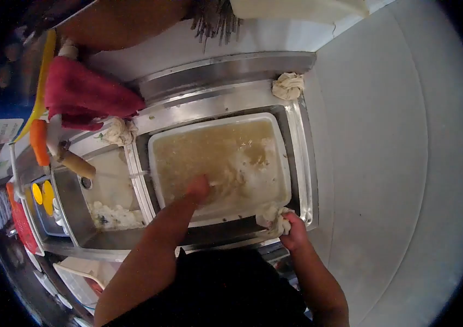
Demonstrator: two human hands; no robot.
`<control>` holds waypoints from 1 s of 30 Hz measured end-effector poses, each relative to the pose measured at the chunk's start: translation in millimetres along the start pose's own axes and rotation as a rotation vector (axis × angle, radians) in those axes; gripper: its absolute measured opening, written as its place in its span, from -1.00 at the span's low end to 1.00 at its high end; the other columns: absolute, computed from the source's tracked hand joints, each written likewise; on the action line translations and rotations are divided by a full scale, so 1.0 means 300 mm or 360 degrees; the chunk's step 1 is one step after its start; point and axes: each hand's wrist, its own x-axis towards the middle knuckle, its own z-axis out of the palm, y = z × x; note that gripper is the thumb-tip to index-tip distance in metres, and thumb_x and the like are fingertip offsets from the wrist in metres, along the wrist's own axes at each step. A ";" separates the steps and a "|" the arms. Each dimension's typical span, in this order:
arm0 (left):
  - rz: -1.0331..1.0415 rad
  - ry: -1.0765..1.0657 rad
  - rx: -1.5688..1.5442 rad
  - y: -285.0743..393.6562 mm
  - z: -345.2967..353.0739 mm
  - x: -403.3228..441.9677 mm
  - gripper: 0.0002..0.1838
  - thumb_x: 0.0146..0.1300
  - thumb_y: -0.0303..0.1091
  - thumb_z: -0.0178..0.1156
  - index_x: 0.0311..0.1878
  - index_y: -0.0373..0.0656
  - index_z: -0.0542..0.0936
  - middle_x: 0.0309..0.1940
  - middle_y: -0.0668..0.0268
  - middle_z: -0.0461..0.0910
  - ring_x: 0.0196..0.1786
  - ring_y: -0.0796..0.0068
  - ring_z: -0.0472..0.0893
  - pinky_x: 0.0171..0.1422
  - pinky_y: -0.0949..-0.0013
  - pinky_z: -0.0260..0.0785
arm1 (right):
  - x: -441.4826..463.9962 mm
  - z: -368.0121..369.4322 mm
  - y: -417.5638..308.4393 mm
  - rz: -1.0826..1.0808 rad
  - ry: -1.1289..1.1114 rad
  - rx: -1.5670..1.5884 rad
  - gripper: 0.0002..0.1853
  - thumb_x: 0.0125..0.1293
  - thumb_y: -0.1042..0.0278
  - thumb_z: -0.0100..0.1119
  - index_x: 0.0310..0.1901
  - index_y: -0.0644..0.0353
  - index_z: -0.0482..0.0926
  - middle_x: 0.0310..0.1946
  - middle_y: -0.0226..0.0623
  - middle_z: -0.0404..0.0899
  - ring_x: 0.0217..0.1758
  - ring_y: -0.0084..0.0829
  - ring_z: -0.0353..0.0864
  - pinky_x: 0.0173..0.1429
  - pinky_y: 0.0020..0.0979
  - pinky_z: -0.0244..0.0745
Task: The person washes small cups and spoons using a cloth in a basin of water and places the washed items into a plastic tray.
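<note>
My left hand [198,188] is dipped into murky brown water in a white rectangular tub [152,163]. Its fingers are under the surface, so whether they hold anything is hidden. Foam and ripples spread beside it. At the tub's near right corner, my right hand [295,231] is closed round a crumpled pale cloth [270,217], which hangs over the tub's rim. The tub sits inside a steel sink basin [310,180].
A second basin [98,237] on the left has whitish scraps in it. A tap with a tan nozzle [79,164] reaches over it. Wadded cloths lie by the divider [118,132] and at the far right corner [288,86]. A dark red towel [81,90] hangs at far left.
</note>
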 end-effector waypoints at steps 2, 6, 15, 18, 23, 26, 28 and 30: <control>-0.0035 0.0063 -0.0162 0.033 -0.123 -0.042 -0.68 0.21 -0.27 0.05 0.04 -0.08 0.51 -0.05 0.01 0.55 -0.03 0.03 0.57 0.05 0.05 0.42 | -0.007 0.034 -0.007 0.0004 -0.0027 -0.0012 -0.56 0.21 0.32 -0.05 0.12 0.31 0.38 0.03 -0.13 0.50 0.10 -0.18 0.50 0.21 -0.16 0.39; -0.0059 0.0526 -0.0581 0.001 -0.204 -0.094 -0.58 0.10 -0.37 0.17 0.09 -0.02 0.47 -0.18 0.03 0.59 -0.15 -0.02 0.59 -0.05 0.07 0.46 | -0.009 0.092 0.010 0.0092 -0.0070 0.0013 -0.57 0.22 0.31 -0.05 0.11 0.31 0.39 0.00 -0.12 0.51 0.07 -0.15 0.51 0.19 -0.08 0.40; 0.0041 0.1332 -0.0888 -0.191 -0.406 -0.283 -0.55 0.11 -0.38 0.22 0.10 -0.14 0.41 -0.35 0.09 0.63 -0.30 0.08 0.64 -0.24 0.11 0.46 | 0.021 0.433 0.078 0.0258 -0.0139 -0.0150 -0.65 0.23 0.26 -0.02 0.00 0.25 0.48 -0.04 -0.17 0.56 0.03 -0.16 0.55 0.14 -0.08 0.44; -0.0113 0.1178 -0.1435 -0.251 -0.500 -0.395 -0.73 0.17 -0.32 0.20 -0.09 -0.22 0.52 -0.46 0.12 0.63 -0.39 0.19 0.65 -0.29 0.18 0.46 | 0.094 0.581 0.145 0.0200 -0.0391 -0.0142 -0.68 0.21 0.31 0.04 0.00 0.14 0.50 -0.06 -0.23 0.57 0.02 -0.25 0.56 0.10 -0.19 0.47; -0.0100 0.1237 -0.1252 -0.293 -0.713 -0.627 -0.80 0.21 -0.29 0.17 -0.25 -0.25 0.57 -0.50 0.12 0.63 -0.45 0.26 0.66 -0.30 0.24 0.47 | 0.175 0.985 0.268 -0.0427 -0.0440 -0.0730 -0.52 0.16 0.22 0.18 0.11 0.21 0.42 -0.01 -0.17 0.54 0.01 -0.24 0.57 0.00 -0.24 0.50; 0.0128 0.1325 -0.1432 -0.366 -0.753 -0.632 -0.81 0.22 -0.32 0.17 -0.25 -0.27 0.57 -0.48 0.13 0.63 -0.44 0.34 0.65 -0.30 0.28 0.44 | 0.316 1.127 0.392 -0.0920 -0.0570 -0.1476 -0.52 0.09 0.24 0.27 0.05 0.20 0.46 -0.07 -0.19 0.55 -0.05 -0.27 0.56 -0.02 -0.28 0.48; 0.0162 0.1463 -0.1273 -0.402 -0.780 -0.647 -0.82 0.22 -0.32 0.16 -0.27 -0.27 0.56 -0.49 0.13 0.62 -0.46 0.33 0.63 -0.32 0.29 0.43 | 0.335 1.206 0.431 -0.1186 -0.0658 -0.2040 -0.59 0.04 0.29 0.32 -0.04 0.18 0.52 -0.14 -0.24 0.57 -0.09 -0.32 0.56 -0.04 -0.33 0.47; 0.0158 0.1486 -0.1163 -0.443 -0.810 -0.682 -0.82 0.21 -0.32 0.16 -0.32 -0.27 0.56 -0.53 0.12 0.60 -0.51 0.30 0.60 -0.36 0.28 0.39 | 0.325 1.254 0.436 -0.1206 -0.0809 -0.2360 -0.57 -0.03 0.24 0.40 -0.09 0.16 0.55 -0.21 -0.24 0.58 -0.16 -0.36 0.56 -0.06 -0.37 0.47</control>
